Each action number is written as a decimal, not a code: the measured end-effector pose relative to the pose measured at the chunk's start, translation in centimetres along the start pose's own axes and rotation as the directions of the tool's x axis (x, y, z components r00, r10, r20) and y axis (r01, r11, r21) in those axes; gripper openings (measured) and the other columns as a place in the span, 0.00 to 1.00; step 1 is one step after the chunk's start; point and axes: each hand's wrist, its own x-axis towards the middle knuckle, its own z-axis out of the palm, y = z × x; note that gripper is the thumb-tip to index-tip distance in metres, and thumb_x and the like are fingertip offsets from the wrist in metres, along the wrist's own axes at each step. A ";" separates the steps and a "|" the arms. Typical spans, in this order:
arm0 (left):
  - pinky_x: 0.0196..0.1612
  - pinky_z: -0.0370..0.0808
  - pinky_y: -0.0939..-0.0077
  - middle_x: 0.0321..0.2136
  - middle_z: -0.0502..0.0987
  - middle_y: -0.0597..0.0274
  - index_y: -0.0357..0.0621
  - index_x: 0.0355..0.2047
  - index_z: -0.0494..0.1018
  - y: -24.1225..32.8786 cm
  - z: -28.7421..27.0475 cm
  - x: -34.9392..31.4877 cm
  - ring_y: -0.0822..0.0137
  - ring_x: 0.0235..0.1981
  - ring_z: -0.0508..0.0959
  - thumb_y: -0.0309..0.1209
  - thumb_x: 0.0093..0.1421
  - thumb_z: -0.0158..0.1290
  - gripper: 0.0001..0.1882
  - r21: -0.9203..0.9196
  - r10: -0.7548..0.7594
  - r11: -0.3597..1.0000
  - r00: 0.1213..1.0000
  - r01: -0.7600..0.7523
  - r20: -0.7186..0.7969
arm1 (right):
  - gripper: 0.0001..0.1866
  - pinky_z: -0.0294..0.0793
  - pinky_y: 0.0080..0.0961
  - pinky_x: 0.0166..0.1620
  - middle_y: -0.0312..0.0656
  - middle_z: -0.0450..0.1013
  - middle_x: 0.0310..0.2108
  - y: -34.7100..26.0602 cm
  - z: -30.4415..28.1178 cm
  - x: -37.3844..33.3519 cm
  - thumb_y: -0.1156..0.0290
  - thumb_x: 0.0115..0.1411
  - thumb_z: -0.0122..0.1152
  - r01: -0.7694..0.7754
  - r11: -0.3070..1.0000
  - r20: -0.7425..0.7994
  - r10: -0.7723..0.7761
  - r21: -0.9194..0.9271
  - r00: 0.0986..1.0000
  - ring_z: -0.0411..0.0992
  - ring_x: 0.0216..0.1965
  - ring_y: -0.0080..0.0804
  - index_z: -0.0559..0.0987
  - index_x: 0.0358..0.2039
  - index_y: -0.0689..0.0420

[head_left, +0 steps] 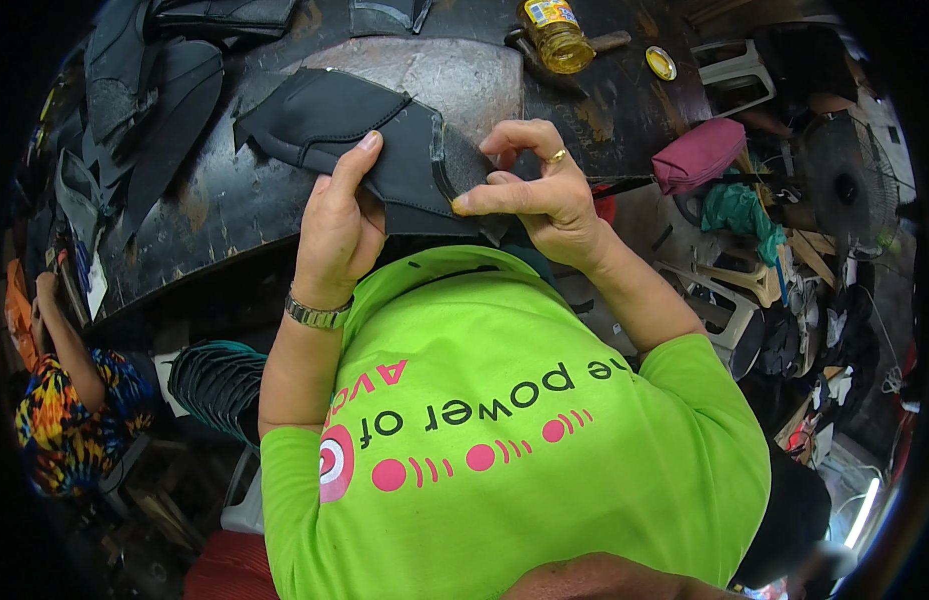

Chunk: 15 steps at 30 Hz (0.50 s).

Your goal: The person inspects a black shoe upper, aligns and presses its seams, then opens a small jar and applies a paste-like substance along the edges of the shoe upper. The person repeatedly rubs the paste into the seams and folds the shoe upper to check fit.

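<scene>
A black stitched shoe upper [400,150] is held flat above the near edge of the table. My left hand [343,225], with a metal watch at its wrist, grips the upper's near side, its thumb on top and its other fingers hidden beneath. At the upper's right end, my right hand [550,195] closes on the raw grey edge with curled fingers. Its fingertip has a yellowish stain and touches the seam; a gold ring is on one finger.
The dark worktable [605,120] carries a jar of amber liquid [563,42], a yellow lid [661,63] and several black upper pieces [175,120] at left. A maroon pouch [699,155] lies off its right edge. Another person [80,410] sits at far left; a fan [847,185] stands right.
</scene>
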 end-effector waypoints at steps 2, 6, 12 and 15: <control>0.48 0.81 0.67 0.44 0.81 0.53 0.34 0.49 0.73 0.0 0.0 0.2 0.62 0.43 0.83 0.35 0.71 0.47 0.16 -0.017 -0.005 1.000 1.000 0.005 0.006 | 0.24 0.71 0.26 0.41 0.37 0.69 0.43 0.2 -0.1 -0.1 0.86 0.51 0.63 0.077 0.994 -0.024 -0.079 -0.083 0.997 0.69 0.39 0.32 0.88 0.41 0.39; 0.49 0.81 0.66 0.45 0.81 0.52 0.34 0.50 0.72 0.3 -0.2 0.4 0.62 0.44 0.83 0.35 0.72 0.46 0.16 -0.096 -0.031 0.995 0.999 0.033 0.023 | 0.28 0.71 0.27 0.39 0.36 0.70 0.41 0.7 0.0 -0.4 0.84 0.47 0.66 0.277 0.899 -0.047 -0.310 -0.339 0.949 0.70 0.39 0.32 0.87 0.44 0.35; 0.51 0.81 0.64 0.47 0.80 0.51 0.35 0.51 0.72 0.8 -0.5 0.6 0.60 0.47 0.82 0.36 0.72 0.46 0.17 -0.217 -0.061 0.973 0.993 0.083 0.104 | 0.29 0.67 0.30 0.36 0.32 0.68 0.41 1.4 0.5 -1.6 0.82 0.42 0.67 0.341 0.779 -0.010 -0.407 -0.526 0.913 0.67 0.36 0.31 0.87 0.44 0.35; 0.52 0.81 0.61 0.49 0.79 0.52 0.36 0.52 0.71 0.8 0.0 1.0 0.59 0.48 0.81 0.36 0.72 0.46 0.17 -0.264 0.023 0.964 1.000 -0.019 0.012 | 0.27 0.65 0.28 0.37 0.33 0.68 0.40 1.1 0.8 -2.0 0.82 0.41 0.67 0.284 0.866 -0.054 -0.334 -0.412 0.941 0.66 0.35 0.30 0.88 0.42 0.40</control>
